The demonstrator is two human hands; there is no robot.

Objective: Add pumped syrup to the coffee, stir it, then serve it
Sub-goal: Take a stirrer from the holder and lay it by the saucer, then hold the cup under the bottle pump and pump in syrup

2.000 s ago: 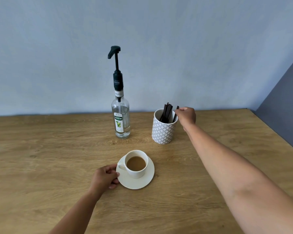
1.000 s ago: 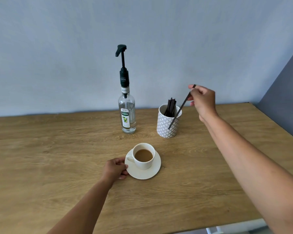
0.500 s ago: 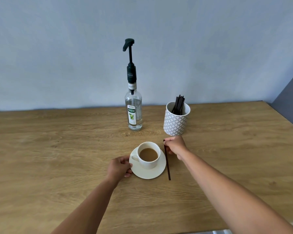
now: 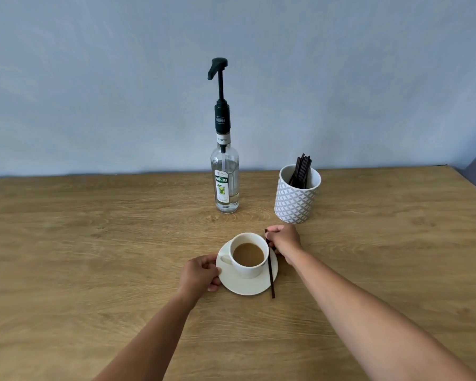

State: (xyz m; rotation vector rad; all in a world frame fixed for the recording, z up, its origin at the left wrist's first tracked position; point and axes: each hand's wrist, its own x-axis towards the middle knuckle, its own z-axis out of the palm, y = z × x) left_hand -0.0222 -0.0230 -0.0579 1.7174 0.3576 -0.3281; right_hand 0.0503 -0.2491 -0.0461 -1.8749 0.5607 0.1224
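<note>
Centre frame: your right hand [image 4: 283,240] pinches a stirrer [image 4: 270,266] beside the cup [image 4: 248,255]; left hand [image 4: 201,274] grips the saucer [image 4: 245,287]. Keep the saucer steady (coffee sits high).

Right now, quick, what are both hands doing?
Left hand: closed on the saucer rim.
Right hand: closed, holding the stir stick.

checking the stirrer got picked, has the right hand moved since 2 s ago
Yes. The right hand was up at the patterned cup of sticks; it has come down toward the person and now holds a stir stick beside the coffee cup, across the saucer.
</note>
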